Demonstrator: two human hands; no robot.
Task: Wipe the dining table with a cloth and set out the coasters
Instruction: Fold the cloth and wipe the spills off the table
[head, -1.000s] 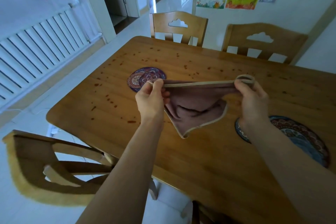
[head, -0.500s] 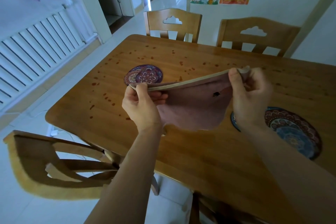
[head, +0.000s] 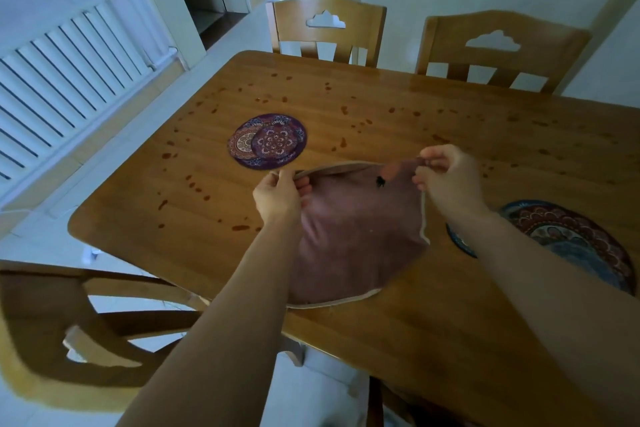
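Both hands hold a mauve cloth spread above the wooden dining table.

The left hand (head: 277, 196) and right hand (head: 446, 177) each pinch a top corner of the cloth (head: 356, 236), fingers clamped on its pale-trimmed edge, so it hangs over the near part of the table (head: 398, 104). A stack of patterned coasters (head: 267, 141) lies left of centre beyond the left hand; a larger round mat (head: 571, 239) lies at the right. Dark spots dot the tabletop.
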